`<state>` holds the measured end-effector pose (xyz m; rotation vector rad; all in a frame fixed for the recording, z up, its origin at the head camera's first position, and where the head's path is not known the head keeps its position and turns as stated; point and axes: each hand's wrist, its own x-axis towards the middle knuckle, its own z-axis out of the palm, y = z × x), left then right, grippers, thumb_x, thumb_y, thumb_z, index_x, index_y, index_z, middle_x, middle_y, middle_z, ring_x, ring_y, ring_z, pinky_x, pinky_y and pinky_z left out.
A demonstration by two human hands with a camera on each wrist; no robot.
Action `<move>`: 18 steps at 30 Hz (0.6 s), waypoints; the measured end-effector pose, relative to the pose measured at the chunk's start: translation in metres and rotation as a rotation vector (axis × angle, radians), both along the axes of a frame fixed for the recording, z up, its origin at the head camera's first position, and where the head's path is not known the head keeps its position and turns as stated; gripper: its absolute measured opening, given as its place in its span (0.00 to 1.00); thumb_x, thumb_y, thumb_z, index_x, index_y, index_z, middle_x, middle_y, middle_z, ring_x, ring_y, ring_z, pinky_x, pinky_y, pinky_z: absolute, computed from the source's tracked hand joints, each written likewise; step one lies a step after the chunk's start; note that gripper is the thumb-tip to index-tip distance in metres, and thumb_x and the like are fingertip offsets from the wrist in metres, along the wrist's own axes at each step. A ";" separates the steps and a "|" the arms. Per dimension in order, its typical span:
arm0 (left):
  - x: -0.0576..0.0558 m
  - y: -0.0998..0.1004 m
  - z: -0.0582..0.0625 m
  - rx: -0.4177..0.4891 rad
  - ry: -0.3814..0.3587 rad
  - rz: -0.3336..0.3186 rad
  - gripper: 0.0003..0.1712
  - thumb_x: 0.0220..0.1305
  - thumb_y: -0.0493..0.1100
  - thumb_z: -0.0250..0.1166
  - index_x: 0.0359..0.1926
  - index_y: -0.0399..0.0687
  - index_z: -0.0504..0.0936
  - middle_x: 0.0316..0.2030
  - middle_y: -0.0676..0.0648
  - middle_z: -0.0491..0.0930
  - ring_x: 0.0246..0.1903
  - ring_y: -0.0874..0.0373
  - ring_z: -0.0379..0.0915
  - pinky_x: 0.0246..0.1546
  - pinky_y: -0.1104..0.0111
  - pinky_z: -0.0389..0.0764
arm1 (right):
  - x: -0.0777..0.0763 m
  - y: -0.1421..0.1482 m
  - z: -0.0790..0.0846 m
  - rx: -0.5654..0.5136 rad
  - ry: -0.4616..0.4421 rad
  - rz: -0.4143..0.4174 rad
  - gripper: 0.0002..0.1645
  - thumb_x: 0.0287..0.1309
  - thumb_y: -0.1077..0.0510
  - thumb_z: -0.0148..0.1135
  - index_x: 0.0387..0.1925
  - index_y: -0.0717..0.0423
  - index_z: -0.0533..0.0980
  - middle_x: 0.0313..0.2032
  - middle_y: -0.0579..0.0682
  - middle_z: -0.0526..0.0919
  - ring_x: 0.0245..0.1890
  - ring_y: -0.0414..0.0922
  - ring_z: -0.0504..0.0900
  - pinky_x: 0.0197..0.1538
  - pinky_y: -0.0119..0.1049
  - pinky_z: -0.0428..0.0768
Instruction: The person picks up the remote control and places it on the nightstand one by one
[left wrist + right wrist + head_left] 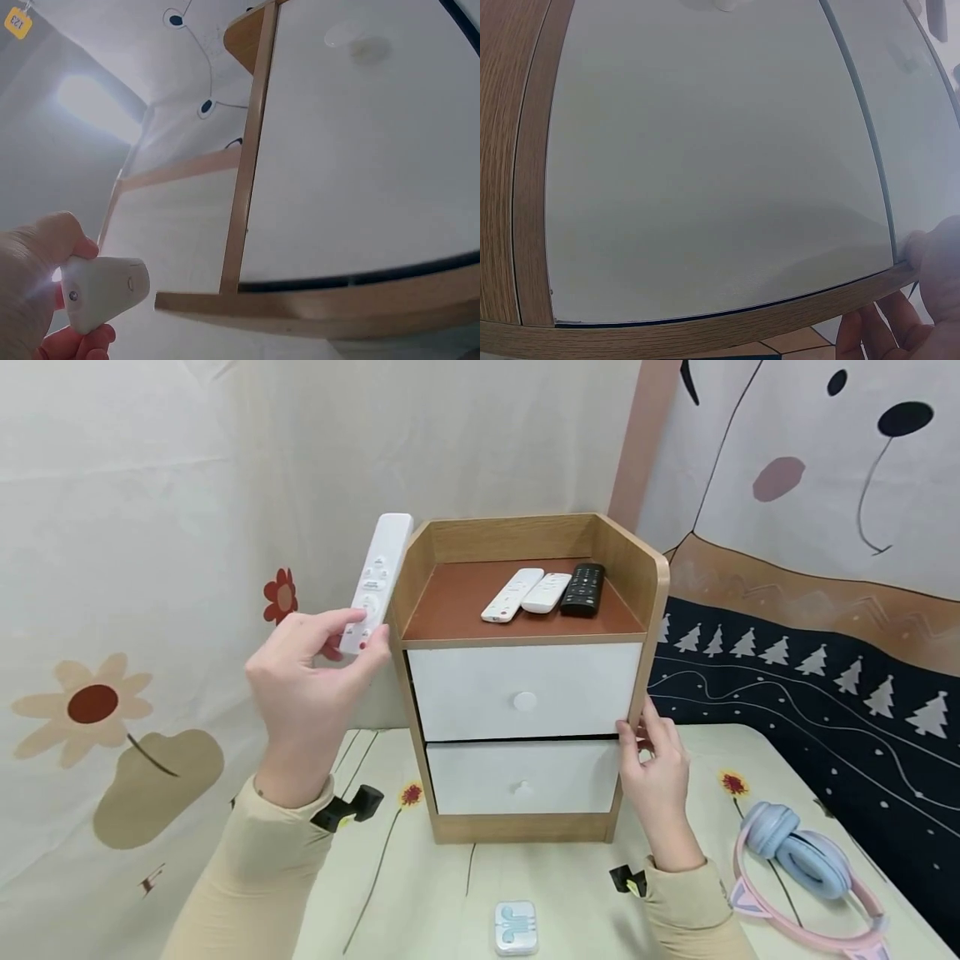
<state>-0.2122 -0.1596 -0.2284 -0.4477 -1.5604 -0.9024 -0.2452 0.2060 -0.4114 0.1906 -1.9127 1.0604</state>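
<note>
In the head view my left hand (pixel 315 681) pinches a white remote control (pixel 384 560) by its lower end, beside the upper left edge of a small cabinet (pixel 525 828). The left wrist view shows one end of that remote (pixel 105 289) between thumb and fingers. My right hand (pixel 656 768) grips the cabinet's right side panel, thumb in front and fingers behind, level with the gap between the two white drawers. On the cabinet's brown top lie two white remotes, one longer (pixel 513 595) and one shorter (pixel 547 592), plus a black remote (pixel 582 590).
Both the upper drawer (pixel 465 693) and the lower drawer (pixel 472 781) are closed. A clear case with earphones (pixel 516 928) lies on the table in front. Pink and blue headphones (pixel 806 877) rest at the right. Printed cloth (pixel 150 552) hangs behind the cabinet.
</note>
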 end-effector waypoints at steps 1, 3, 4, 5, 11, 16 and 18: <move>-0.001 0.003 0.002 -0.012 0.003 -0.003 0.11 0.58 0.41 0.80 0.42 0.45 0.97 0.28 0.39 0.88 0.31 0.67 0.73 0.36 0.82 0.73 | 0.000 0.000 0.000 0.000 0.001 -0.001 0.35 0.74 0.64 0.68 0.79 0.58 0.72 0.43 0.65 0.82 0.43 0.46 0.84 0.48 0.06 0.72; -0.002 0.008 0.005 -0.040 0.000 0.003 0.11 0.58 0.42 0.80 0.43 0.45 0.97 0.28 0.39 0.88 0.30 0.63 0.74 0.36 0.83 0.72 | -0.001 -0.001 0.000 0.000 0.007 0.001 0.35 0.74 0.64 0.68 0.79 0.59 0.72 0.43 0.65 0.82 0.43 0.50 0.84 0.48 0.06 0.72; -0.002 0.011 0.007 -0.052 -0.002 0.007 0.11 0.59 0.42 0.80 0.43 0.46 0.97 0.28 0.39 0.88 0.30 0.61 0.75 0.36 0.83 0.72 | -0.001 0.000 0.000 0.001 0.010 0.001 0.35 0.74 0.64 0.68 0.79 0.59 0.72 0.43 0.65 0.82 0.43 0.51 0.84 0.48 0.06 0.72; -0.002 0.014 0.009 -0.064 -0.006 0.016 0.12 0.59 0.43 0.80 0.43 0.46 0.97 0.29 0.39 0.88 0.30 0.59 0.75 0.35 0.83 0.72 | -0.001 0.000 0.000 0.003 0.013 0.001 0.35 0.74 0.64 0.68 0.79 0.59 0.72 0.43 0.65 0.82 0.43 0.51 0.85 0.48 0.06 0.72; -0.007 0.026 0.015 -0.160 -0.052 0.051 0.13 0.61 0.46 0.79 0.45 0.47 0.97 0.30 0.40 0.87 0.29 0.54 0.79 0.33 0.84 0.71 | -0.002 0.000 0.001 0.005 0.017 -0.002 0.35 0.74 0.64 0.68 0.79 0.59 0.72 0.44 0.65 0.82 0.43 0.44 0.83 0.49 0.06 0.72; -0.015 0.037 0.018 -0.271 -0.040 0.084 0.13 0.62 0.47 0.78 0.44 0.43 0.96 0.32 0.39 0.88 0.29 0.50 0.82 0.30 0.72 0.80 | -0.002 0.001 0.000 0.003 0.018 -0.006 0.35 0.73 0.64 0.69 0.78 0.60 0.72 0.43 0.66 0.82 0.43 0.37 0.80 0.48 0.06 0.72; -0.019 0.041 0.018 -0.313 -0.042 0.119 0.14 0.62 0.48 0.77 0.43 0.43 0.96 0.32 0.39 0.88 0.29 0.48 0.82 0.28 0.64 0.80 | -0.002 0.001 -0.001 0.003 0.016 -0.006 0.35 0.73 0.64 0.69 0.79 0.59 0.72 0.43 0.65 0.82 0.43 0.35 0.80 0.48 0.06 0.72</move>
